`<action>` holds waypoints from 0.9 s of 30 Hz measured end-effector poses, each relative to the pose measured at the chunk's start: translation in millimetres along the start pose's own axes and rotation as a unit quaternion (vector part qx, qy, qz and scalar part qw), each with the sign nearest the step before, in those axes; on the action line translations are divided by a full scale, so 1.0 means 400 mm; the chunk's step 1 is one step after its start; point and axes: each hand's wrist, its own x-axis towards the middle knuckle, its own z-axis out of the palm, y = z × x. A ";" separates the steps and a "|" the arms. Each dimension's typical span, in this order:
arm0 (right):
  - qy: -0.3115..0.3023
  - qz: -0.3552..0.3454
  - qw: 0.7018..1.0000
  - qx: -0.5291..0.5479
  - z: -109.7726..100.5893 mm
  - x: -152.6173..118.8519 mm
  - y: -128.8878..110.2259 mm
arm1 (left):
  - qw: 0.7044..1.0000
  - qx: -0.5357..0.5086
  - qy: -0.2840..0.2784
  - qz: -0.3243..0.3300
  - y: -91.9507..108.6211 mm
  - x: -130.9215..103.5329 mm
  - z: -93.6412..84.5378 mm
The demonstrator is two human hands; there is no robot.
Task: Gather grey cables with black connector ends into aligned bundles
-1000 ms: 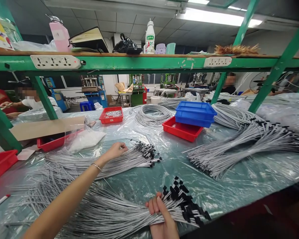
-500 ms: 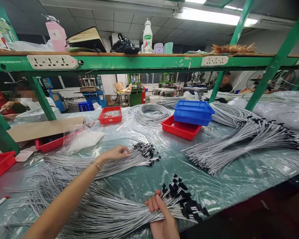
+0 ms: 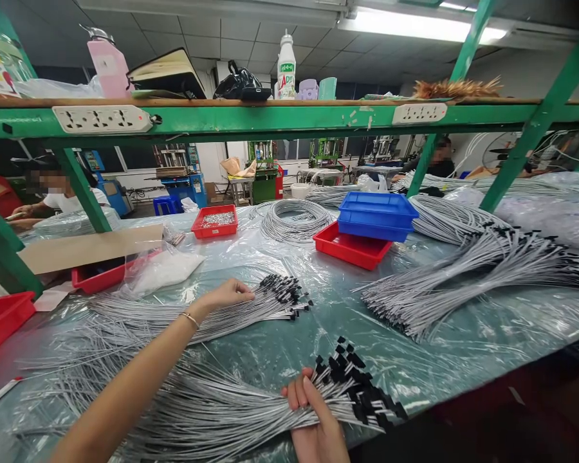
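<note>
A thick bundle of grey cables [image 3: 231,405] with black connectors [image 3: 354,379] fans across the front of the table. My right hand [image 3: 313,408] is wrapped round it just behind the connectors, thumb on top. Farther back lies a second bundle of grey cables [image 3: 139,313], whose black connectors [image 3: 284,289] point right. Over it, my left hand [image 3: 229,294] has its fingers pinched together on cable close to those ends; how many strands it grips is hidden.
A third cable bundle [image 3: 439,283] lies at right. Behind are a coiled cable [image 3: 294,222], stacked blue trays [image 3: 376,215], a red tray [image 3: 352,244] and a red tray of small parts [image 3: 215,222]. A green shelf beam [image 3: 270,122] crosses above. Another person sits at far left.
The view has shifted very slightly. My left hand stays at the far bundle with its fingers a little more extended; my right hand keeps its hold on the near bundle.
</note>
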 end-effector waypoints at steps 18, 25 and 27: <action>-0.030 0.006 0.999 -0.025 -0.027 0.006 -0.002 | 0.971 0.182 0.154 0.028 0.118 -0.052 0.028; 0.020 -0.004 0.999 -0.039 0.006 0.000 -0.010 | 0.949 0.293 -0.025 0.110 0.259 -0.189 0.168; 0.071 -0.013 0.997 -0.024 0.018 -0.001 -0.010 | 0.911 0.390 -0.063 0.118 0.279 -0.226 0.227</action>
